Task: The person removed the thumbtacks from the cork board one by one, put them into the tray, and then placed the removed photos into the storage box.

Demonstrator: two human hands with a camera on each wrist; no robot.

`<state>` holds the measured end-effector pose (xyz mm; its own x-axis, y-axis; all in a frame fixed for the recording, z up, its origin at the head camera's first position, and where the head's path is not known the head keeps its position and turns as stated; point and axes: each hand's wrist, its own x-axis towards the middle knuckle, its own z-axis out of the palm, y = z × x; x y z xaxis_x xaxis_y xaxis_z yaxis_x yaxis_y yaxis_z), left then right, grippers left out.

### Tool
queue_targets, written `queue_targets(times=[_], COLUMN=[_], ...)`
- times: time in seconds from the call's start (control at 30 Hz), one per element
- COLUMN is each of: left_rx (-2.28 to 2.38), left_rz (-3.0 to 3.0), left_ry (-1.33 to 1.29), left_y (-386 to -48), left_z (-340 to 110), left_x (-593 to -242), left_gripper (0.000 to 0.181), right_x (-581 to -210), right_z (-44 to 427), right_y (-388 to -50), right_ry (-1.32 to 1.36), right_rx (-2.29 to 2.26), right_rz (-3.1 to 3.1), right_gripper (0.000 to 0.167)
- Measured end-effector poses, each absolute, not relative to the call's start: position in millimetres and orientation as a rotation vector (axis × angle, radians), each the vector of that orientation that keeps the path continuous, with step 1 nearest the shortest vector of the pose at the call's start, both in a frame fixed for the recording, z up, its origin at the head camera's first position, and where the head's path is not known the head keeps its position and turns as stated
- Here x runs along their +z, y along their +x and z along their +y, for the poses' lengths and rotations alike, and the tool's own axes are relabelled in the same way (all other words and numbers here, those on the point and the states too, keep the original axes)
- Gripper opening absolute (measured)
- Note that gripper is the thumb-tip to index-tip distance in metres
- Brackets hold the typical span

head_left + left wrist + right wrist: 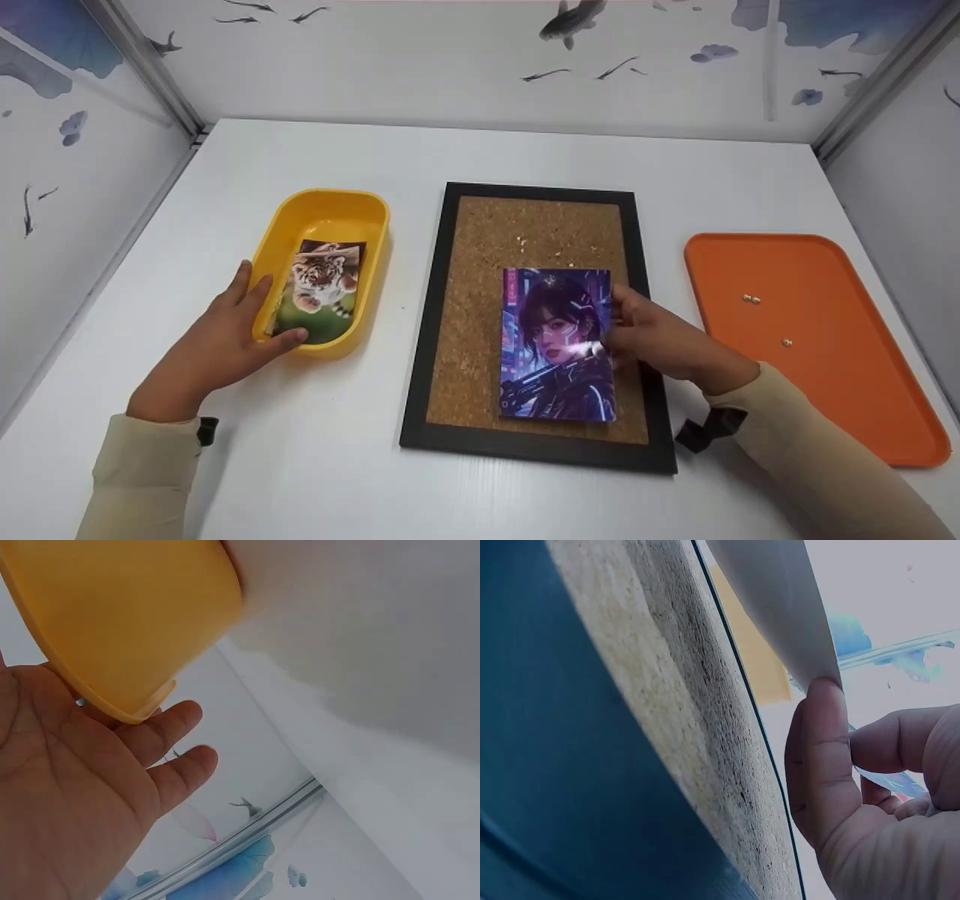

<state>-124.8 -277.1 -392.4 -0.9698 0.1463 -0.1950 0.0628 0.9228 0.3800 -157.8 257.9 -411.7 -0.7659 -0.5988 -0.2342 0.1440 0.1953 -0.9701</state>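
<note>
My right hand pinches a glossy picture card, which shows a purple-blue illustrated figure, at its right edge between thumb and fingers. In the right wrist view the pale back of the card is raised above the cork. Beneath lies a cork board in a black frame. At the left, my left hand spreads over the side and near corner of a yellow container, fingers touching its rim. A tiger picture card lies inside it, near the thumb; the left wrist view shows those fingers loosely extended.
An orange tray stands at the right, with several small shiny pins on it. Light flecks dot the upper cork. White panels with painted fish close off the back and sides of the white table.
</note>
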Motion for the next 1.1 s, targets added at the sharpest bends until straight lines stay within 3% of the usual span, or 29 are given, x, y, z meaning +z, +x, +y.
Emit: queue_targets(times=[0.53,1.1], left_rx=[0.354,0.247], left_rz=[3.050,3.115], left_ry=[0.266,0.360], left_y=[-117.5,-116.5], left_z=[-281.1,-276.6], left_x=[-414.4,-415.2], left_gripper=[0.097,0.096], right_x=[-408.9,-391.6], right_z=[257.4,246.3], right_y=[-160.3,-173.1], right_ry=[-0.398,-0.414], right_rx=[-1.630,-1.661], right_rz=[1.886,1.929], right_gripper=[0.059,0.056])
